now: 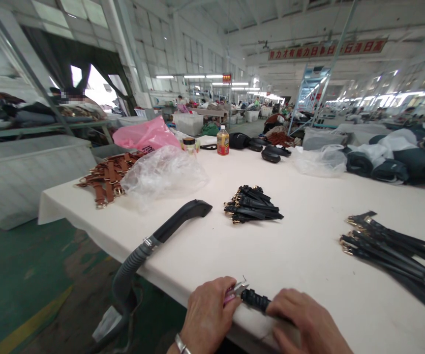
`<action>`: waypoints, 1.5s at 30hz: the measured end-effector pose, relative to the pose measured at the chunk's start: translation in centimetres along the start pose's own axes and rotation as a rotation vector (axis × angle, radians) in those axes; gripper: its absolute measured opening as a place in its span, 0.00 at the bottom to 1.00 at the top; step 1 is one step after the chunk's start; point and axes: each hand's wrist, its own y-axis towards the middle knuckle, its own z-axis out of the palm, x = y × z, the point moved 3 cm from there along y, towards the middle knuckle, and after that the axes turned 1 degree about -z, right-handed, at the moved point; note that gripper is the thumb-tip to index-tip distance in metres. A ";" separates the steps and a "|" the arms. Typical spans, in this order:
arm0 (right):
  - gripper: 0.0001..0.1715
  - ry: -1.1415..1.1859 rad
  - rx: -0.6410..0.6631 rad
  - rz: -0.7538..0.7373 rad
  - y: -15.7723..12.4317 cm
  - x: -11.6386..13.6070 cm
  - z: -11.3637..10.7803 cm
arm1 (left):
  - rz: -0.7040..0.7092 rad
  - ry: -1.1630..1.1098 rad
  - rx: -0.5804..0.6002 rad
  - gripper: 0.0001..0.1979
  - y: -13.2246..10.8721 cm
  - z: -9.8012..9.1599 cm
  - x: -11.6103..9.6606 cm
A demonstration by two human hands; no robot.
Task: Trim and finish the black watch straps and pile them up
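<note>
Head view: black strap (pixel 256 300) gripped in curled fingers of the right hand (pixel 308 314), left end just beside snips (pixel 239 289) held in closed fingers of the left hand (pixel 209 306), white-covered bench (pixel 304 246) beneath, red banner (pixel 326 50) far right, both hands backs-up, angled inward.

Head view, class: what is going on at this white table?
The person's left hand holds pink-handled snips, blades beside one end of a black strap, which the right hand grips near the table edge. Farther in lies a pile of black straps with gold-coloured fittings; another pile lies to the right.
</note>
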 end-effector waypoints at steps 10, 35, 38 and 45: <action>0.07 0.010 -0.309 0.050 1.3 -2.2 1.5 | 0.077 -0.157 0.013 0.03 0.1 0.1 -2.1; 0.11 0.471 -0.259 -0.218 2.3 -1.3 1.0 | -0.021 -0.800 0.381 0.10 1.5 2.4 -3.1; 0.10 0.368 -0.265 -0.134 2.4 -1.8 0.9 | -0.009 -0.737 0.307 0.08 1.7 2.3 -3.1; 0.16 -0.007 -0.470 0.212 -0.2 -9.9 -4.7 | -0.061 -0.404 -0.149 0.06 1.8 0.7 -1.1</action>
